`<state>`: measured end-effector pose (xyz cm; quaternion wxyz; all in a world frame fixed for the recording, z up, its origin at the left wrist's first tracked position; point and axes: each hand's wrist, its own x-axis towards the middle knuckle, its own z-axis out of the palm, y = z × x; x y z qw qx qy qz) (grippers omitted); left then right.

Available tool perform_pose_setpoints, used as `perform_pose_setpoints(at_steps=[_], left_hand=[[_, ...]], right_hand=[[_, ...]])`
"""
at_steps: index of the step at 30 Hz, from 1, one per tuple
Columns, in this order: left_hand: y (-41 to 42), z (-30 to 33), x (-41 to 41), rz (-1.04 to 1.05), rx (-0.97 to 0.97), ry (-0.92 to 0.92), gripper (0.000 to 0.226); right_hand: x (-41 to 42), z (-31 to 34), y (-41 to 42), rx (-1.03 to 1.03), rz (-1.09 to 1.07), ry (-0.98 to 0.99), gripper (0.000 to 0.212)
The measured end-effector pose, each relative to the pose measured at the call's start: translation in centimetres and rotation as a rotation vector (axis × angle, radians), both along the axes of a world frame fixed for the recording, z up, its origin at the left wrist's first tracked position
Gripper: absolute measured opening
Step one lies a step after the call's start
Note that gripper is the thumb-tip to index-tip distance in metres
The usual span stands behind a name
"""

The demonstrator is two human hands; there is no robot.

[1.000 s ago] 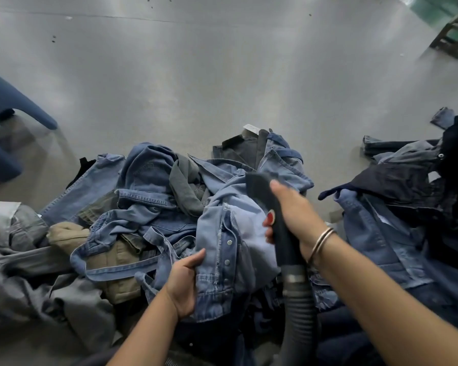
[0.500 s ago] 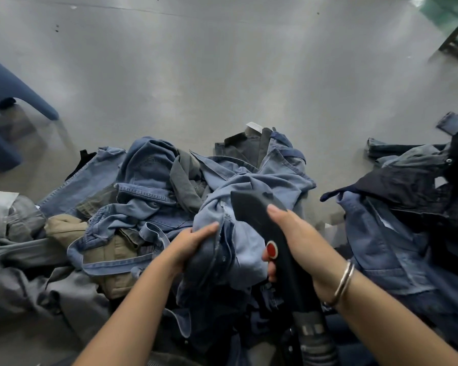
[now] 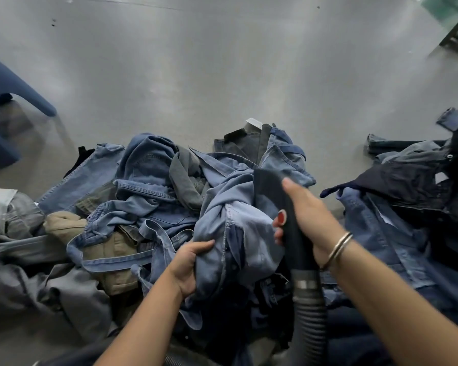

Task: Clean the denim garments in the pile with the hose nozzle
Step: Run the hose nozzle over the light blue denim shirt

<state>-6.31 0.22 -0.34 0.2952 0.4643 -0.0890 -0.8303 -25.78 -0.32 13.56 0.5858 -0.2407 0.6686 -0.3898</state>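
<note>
Nearest me, my left hand (image 3: 189, 265) grips a bunched fold of the light blue denim garment (image 3: 238, 233), fingers curled over its edge, forearm coming up from below. My right hand (image 3: 306, 215) wraps round the black hose nozzle (image 3: 269, 186), thumb near its red button (image 3: 282, 217), index finger laid along the top, with the grey ribbed hose (image 3: 310, 320) trailing back beneath the wrist.

The risks I see: loose cloth could be sucked into the nozzle mouth and block it if I let the fold go slack, and the hose could snag the dark garments near my knees. I think the nozzle mouth rests on the fabric, though motion blur hides the contact.

Beyond lies the tangled pile of blue, grey and tan garments (image 3: 148, 186) on the grey concrete floor (image 3: 222, 62).
</note>
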Motion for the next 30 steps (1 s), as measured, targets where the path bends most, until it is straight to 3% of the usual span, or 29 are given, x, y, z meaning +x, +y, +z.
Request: perform_pose_setpoints(at_steps=[3, 9, 14, 21, 23, 25, 27, 30], left_hand=[[-0.7, 0.2, 0.4, -0.014, 0.003, -0.010, 0.029], [-1.4, 0.9, 0.5, 0.003, -0.005, 0.001, 0.030], [-1.0, 1.2, 1.1, -0.015, 0.004, -0.002, 0.035], [-2.9, 2.9, 1.8, 0.030, -0.057, -0.061, 0.037], [-6.3, 4.4, 1.2, 0.034, -0.272, -0.292, 0.029], [-11.1, 6.1, 1.0, -0.064, -0.590, -0.736, 0.014], [-15.3, 6.5, 1.9, -0.305, -0.844, -1.199, 0.013], [-17.0, 5.0, 4.7, -0.364, -0.800, -1.562, 0.030]], right_hand=[[-1.2, 1.3, 0.6, 0.009, 0.044, -0.046, 0.040], [3.7, -0.3, 5.5, 0.065, 0.264, -0.021, 0.018], [2.1, 0.1, 1.0, -0.067, 0.113, 0.075, 0.021], [-1.7, 2.1, 1.5, -0.063, -0.051, -0.075, 0.042], [-2.0, 2.1, 2.4, -0.061, -0.056, -0.071, 0.041], [-1.9, 2.2, 2.8, -0.064, -0.046, -0.059, 0.040], [-1.9, 2.3, 2.9, -0.081, -0.029, -0.038, 0.037], [-1.8, 2.4, 2.8, -0.106, -0.017, -0.039, 0.036]])
